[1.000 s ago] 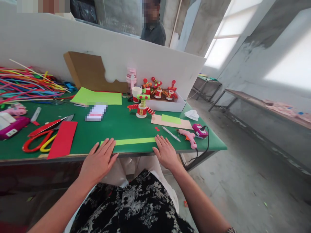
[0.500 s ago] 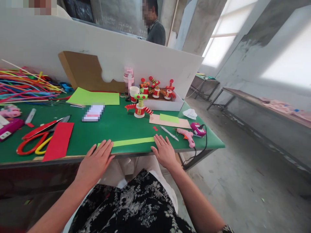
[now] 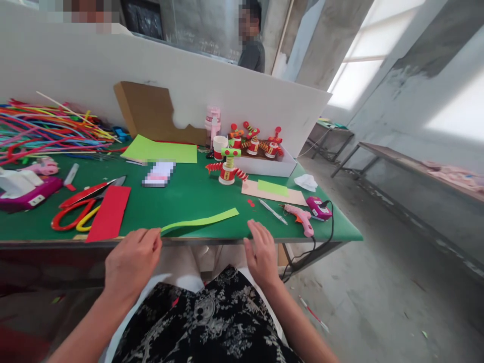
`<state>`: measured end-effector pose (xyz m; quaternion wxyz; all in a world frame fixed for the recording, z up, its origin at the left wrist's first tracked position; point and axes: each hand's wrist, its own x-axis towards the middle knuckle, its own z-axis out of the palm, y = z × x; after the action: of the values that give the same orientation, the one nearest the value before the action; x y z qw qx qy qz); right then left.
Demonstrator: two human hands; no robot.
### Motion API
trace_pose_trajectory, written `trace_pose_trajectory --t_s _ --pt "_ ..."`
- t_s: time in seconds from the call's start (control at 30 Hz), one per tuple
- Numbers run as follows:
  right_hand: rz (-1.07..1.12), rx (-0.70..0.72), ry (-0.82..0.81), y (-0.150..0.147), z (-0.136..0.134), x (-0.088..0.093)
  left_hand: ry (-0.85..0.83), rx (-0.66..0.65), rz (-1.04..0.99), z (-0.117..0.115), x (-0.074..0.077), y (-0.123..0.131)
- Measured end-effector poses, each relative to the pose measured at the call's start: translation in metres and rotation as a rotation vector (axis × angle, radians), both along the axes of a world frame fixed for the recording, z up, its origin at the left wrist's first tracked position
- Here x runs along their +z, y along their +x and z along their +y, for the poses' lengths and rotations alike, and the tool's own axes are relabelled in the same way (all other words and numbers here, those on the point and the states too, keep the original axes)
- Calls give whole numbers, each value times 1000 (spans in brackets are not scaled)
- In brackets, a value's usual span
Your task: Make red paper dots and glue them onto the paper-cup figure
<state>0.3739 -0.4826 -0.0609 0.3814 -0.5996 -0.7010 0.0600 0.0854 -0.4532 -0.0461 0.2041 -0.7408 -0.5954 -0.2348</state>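
Observation:
A thin green paper strip (image 3: 204, 220) lies near the front edge of the green table (image 3: 189, 196), bent and partly lifted toward its left end. My left hand (image 3: 134, 254) is closed on that end. Just beyond the strip's right end, my right hand (image 3: 261, 249) is apart from it, fingers stretched and holding nothing. Behind the strip stands a paper-cup figure (image 3: 227, 171) with red folded arms and a green rolled head. Left of my left hand are a red paper piece (image 3: 109, 214) and large scissors (image 3: 81, 204), partly under the paper.
A pink glue gun (image 3: 301, 216) with a black cord and a pen (image 3: 273, 212) lie at the right. Farther back are a white box (image 3: 264, 165) of similar figures, green sheets (image 3: 162, 150) and pipe cleaners (image 3: 56, 131). A person (image 3: 252, 53) stands beyond the white partition.
My left hand has closed on the strip's left end, and the strip has bent up. My right hand has come off the other end. The view has shifted left.

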Motion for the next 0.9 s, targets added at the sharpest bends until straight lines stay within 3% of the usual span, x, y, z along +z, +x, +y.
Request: trace_pose_trajectory --t_s 0.1,0.23,0.3,0.4,0.47,0.53,0.6,0.67,0.8,0.9 --pt "387 220 -286 -35 -6 -1 -64 7 16 -6 4 27" --pt "1070 320 -780 -72 -1 -9 -183 -97 18 -21 -2 66" --pt "1304 322 -885 -79 3 -10 -220 -267 -35 -30 -6 75" --pt "1462 303 -889 -79 7 -9 -182 -479 -137 -42 -8 71" --pt "1474 277 -873 -79 9 -10 -114 -487 -181 -44 -7 61" --pt "1452 236 -888 -83 11 -13 -93 -390 -201 -40 -4 51" --pt "1419 194 -896 -89 14 -17 -170 -221 -229 -33 -3 45" --pt "1368 193 -879 -94 15 -20 -367 -82 -352 -26 -5 42" --pt "1081 311 -841 -88 12 -14 -800 -120 -987 -19 -17 45" --pt "651 195 -570 -61 9 0 -842 -97 -1374 -21 -19 48"
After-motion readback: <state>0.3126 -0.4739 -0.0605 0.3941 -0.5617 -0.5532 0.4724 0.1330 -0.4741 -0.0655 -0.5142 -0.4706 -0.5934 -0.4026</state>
